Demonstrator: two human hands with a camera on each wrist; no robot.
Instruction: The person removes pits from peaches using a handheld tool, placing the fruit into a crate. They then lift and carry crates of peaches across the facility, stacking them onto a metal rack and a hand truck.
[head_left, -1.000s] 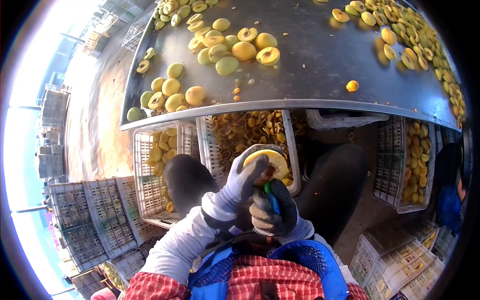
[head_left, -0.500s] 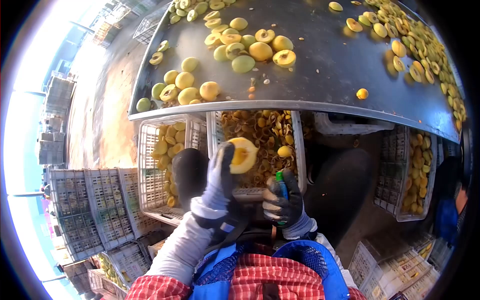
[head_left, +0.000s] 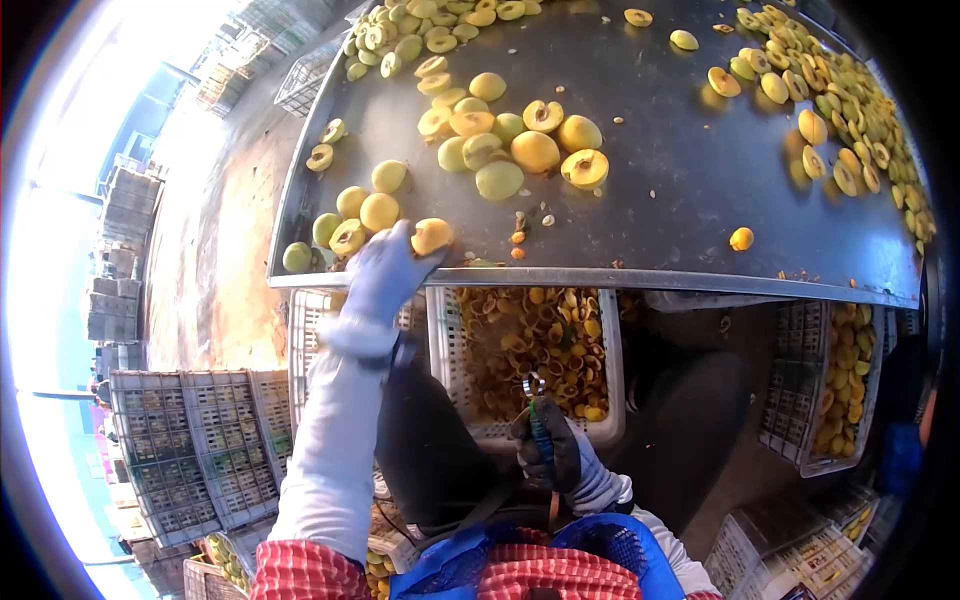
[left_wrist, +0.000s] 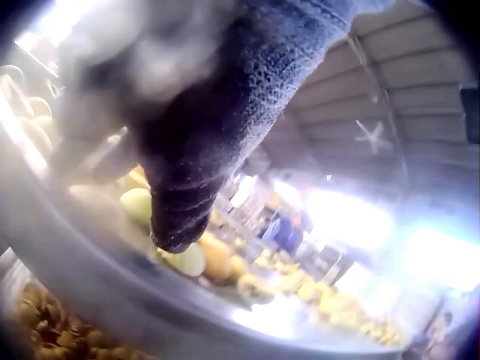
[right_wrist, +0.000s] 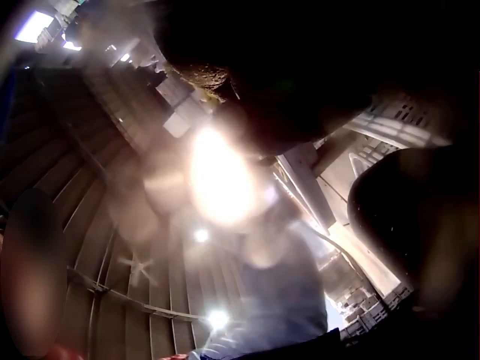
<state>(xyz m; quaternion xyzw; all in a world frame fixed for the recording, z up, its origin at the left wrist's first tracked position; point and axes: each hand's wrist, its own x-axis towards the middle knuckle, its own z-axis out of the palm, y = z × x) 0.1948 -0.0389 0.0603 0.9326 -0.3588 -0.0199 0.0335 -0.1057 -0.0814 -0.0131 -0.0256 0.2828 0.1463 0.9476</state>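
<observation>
At the table's near edge, my gloved left hand point(head_left: 388, 270) has its thumb and fingers around a yellow peach point(head_left: 431, 236). In the left wrist view one dark gloved finger point(left_wrist: 184, 202) points down among pale peaches. Over my lap, my gloved right hand point(head_left: 550, 450) grips a pitting tool point(head_left: 541, 430) by its green-blue handle. The tool's looped metal tip points up towards the crate. More peaches, some showing cut faces, lie in a group point(head_left: 500, 150) on the table. Darkness and glare hide the right hand's work in the right wrist view.
A metal table point(head_left: 650, 200) spans the front, with a long heap of peach halves point(head_left: 860, 130) along its right side. Below its edge stands a white crate point(head_left: 445, 350) of brown-yellow scraps. Another crate point(head_left: 790, 390) holds peaches at right; stacked crates point(head_left: 175, 450) stand at left.
My left hand no longer holds the cut peach half; it has moved from over the crate up to the table's edge. My right hand has lowered slightly, keeping the tool.
</observation>
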